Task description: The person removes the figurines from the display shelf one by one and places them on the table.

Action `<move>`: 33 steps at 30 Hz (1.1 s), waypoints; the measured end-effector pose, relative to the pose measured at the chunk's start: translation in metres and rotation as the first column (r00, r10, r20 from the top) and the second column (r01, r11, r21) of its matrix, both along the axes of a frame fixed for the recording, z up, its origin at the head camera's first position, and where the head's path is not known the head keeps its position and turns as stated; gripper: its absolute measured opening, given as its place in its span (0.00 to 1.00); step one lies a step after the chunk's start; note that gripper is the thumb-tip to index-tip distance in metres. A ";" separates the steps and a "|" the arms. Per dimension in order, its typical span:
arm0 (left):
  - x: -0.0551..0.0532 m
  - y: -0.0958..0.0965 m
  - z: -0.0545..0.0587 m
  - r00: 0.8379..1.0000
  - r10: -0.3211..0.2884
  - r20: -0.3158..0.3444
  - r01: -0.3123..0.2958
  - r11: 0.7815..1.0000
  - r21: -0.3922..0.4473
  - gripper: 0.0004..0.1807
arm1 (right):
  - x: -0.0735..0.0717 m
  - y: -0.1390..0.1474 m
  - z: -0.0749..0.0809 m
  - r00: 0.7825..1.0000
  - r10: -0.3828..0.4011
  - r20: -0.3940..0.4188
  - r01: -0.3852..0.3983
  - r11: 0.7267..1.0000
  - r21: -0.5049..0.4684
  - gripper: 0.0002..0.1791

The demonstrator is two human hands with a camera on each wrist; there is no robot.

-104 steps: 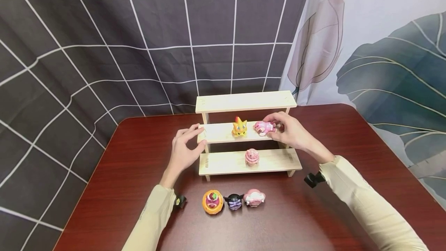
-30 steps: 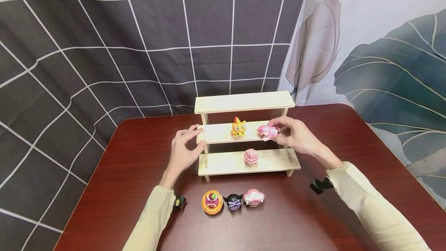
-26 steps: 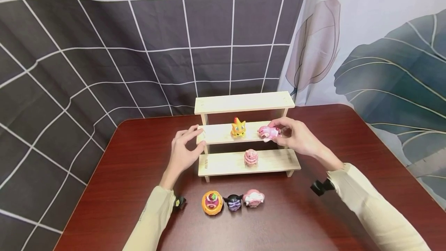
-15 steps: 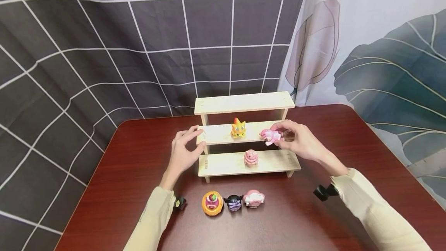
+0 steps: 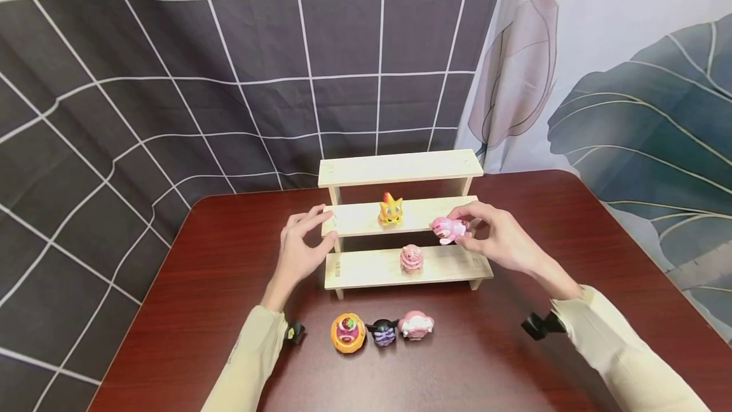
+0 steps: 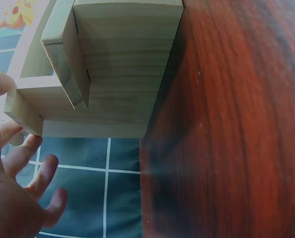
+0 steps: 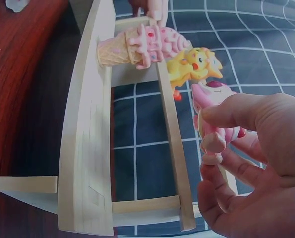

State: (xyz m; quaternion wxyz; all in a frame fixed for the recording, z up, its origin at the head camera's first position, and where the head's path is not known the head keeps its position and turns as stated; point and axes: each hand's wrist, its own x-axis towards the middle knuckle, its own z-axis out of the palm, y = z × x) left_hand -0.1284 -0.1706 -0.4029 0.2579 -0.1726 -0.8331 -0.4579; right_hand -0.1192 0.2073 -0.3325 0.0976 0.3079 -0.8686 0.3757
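Note:
My right hand (image 5: 503, 237) pinches a pink toy figurine (image 5: 448, 229) between thumb and fingers, at the front edge of the middle tier, near its right end. In the right wrist view the figurine (image 7: 214, 99) lies tilted in the fingers; whether it touches the wood I cannot tell. My left hand (image 5: 302, 243) holds the left end of the middle tier of a three-tier wooden display stand (image 5: 400, 170), thumb on one side and fingers on the other. A yellow figurine (image 5: 391, 210) stands mid-tier. A pink ice cream cone figurine (image 7: 142, 47) stands on the lowest tier.
On the dark red table (image 5: 240, 272) in front of the stand, a row holds an orange round toy (image 5: 348, 334), a black and purple figurine (image 5: 384, 332) and a pink and white figurine (image 5: 417, 325). A dark checked curtain (image 5: 257, 81) hangs behind.
My right hand has drawn the pink figurine off the middle tier's surface toward the front and slightly right. My left hand stays at the stand's left end.

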 end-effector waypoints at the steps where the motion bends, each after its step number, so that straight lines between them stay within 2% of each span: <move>1: 0.000 0.000 0.000 1.000 0.000 0.001 0.000 1.000 0.000 0.21 | 0.001 0.000 0.000 1.000 0.001 -0.006 -0.001 1.000 -0.001 0.24; 9: 0.000 0.000 0.000 1.000 -0.001 0.000 0.001 1.000 0.002 0.21 | 0.010 0.004 0.001 0.999 0.018 -0.027 -0.018 1.000 -0.016 0.25; 17: -0.001 0.000 -0.001 1.000 0.002 -0.002 -0.002 1.000 0.002 0.21 | 0.019 0.008 -0.002 1.000 0.002 -0.030 -0.003 1.000 -0.025 0.25; 24: 0.000 0.000 -0.001 1.000 0.005 0.005 -0.005 1.000 -0.002 0.21 | 0.025 0.012 -0.007 0.999 -0.020 -0.040 0.020 1.000 0.010 0.25; 33: 0.000 0.000 -0.001 1.000 0.007 0.009 -0.007 1.000 -0.003 0.21 | 0.034 0.015 -0.010 1.000 -0.012 -0.013 0.012 1.000 0.007 0.25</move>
